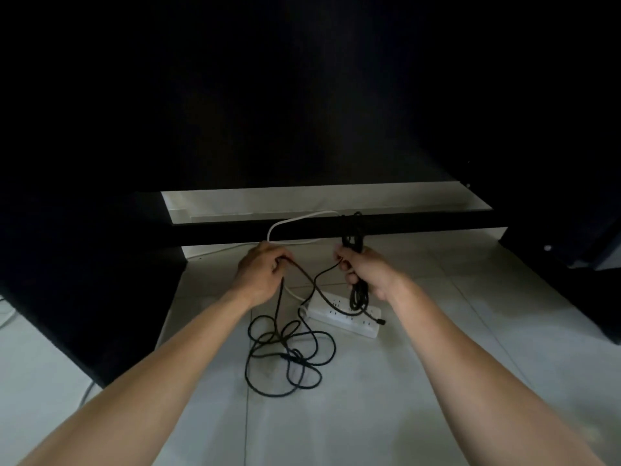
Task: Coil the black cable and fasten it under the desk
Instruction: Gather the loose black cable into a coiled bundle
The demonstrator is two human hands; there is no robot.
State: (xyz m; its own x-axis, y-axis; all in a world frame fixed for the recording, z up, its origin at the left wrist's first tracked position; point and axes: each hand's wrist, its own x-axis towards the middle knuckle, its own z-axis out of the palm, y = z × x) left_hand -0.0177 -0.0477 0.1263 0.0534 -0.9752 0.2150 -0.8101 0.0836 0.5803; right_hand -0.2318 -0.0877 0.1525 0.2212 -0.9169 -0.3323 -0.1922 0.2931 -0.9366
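Two bare forearms reach forward from the bottom of the view over a pale tiled floor point(420, 381), under a dark desk whose underside fills the upper half in shadow. On the left, the left hand point(260, 274) has its fingers curled around a single strand of the black cable point(289, 358). On the right, the right hand point(364, 270) grips a bundle of gathered loops of the same cable, held upright, with loops sticking out above the fist and hanging below it. One strand sags between the two hands. From the left hand the cable drops to the floor, where the rest lies in a loose, tangled heap of overlapping loops between the forearms. Just beyond the heap, below the right hand, a white power strip point(342, 319) lies on the floor, with a cable strand draped across it. Its white cord point(295, 222) curves up behind the hands toward a black crossbar point(420, 223) of the desk.
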